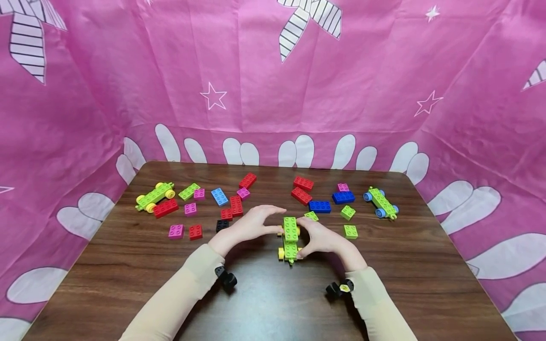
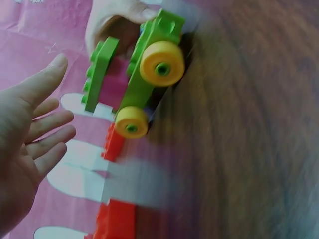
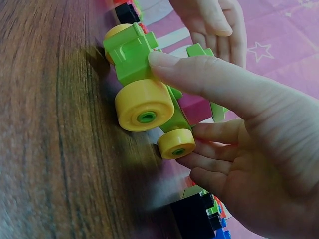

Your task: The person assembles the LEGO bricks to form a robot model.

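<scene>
A lime-green toy car chassis (image 2: 138,94) with yellow wheels stands on the table between the hands. On top of it, a magenta brick (image 3: 195,108) carries a lime-green brick (image 1: 291,229) with several studs, held up off the chassis. My right hand (image 1: 322,237) grips the car from the right, thumb at its near end and fingers along its side by the farther wheel. To the left, my left hand (image 1: 251,225) is spread beside the car with nothing in its grasp; the left wrist view shows its fingers (image 2: 50,127) apart from the car.
Another green chassis with yellow wheels (image 1: 155,195) lies far left, touching a red brick (image 1: 166,208). A green chassis with blue wheels (image 1: 381,203) lies far right. Loose bricks lie between, including a black brick (image 1: 222,225) by my left wrist and blue bricks (image 1: 320,207) behind my right hand.
</scene>
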A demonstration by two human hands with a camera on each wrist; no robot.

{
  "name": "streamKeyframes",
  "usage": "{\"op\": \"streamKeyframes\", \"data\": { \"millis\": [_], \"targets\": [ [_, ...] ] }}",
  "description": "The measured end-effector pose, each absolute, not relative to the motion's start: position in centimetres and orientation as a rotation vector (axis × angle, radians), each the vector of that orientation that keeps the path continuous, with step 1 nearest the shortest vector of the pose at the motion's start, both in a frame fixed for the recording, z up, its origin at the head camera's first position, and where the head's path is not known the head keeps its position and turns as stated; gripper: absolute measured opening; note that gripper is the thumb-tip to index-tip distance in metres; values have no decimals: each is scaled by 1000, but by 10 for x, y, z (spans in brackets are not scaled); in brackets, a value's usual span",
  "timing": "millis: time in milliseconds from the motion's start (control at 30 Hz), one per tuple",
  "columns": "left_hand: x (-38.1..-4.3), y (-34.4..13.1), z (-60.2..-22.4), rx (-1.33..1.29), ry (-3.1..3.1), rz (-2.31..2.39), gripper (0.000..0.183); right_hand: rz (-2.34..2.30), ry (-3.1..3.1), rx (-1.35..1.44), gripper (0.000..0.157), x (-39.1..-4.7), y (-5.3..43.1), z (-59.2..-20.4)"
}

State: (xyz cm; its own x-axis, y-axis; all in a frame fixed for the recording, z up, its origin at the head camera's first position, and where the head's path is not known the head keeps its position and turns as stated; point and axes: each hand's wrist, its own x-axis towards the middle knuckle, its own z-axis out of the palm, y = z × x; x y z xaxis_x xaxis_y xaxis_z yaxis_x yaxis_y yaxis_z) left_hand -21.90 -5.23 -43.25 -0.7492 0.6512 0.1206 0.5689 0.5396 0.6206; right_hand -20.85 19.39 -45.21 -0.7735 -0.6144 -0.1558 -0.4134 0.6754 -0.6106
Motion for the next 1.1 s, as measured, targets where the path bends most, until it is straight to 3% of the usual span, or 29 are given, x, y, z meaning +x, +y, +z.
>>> {"op": "streamKeyframes", "data": {
  "millis": [167, 367, 1100],
  "targets": [
    [-223, -68, -432, 1030, 2689, 1115, 48, -784, 2561, -844, 94, -209, 194, -453],
    [-227, -88, -439, 964, 2696, 1186, 51, -787, 2571, -870, 94, -209, 195, -455],
    [-229, -118, -456, 908, 2734, 953, 51, -803, 2548, -845, 96, -207, 195, -453]
  ]
}}
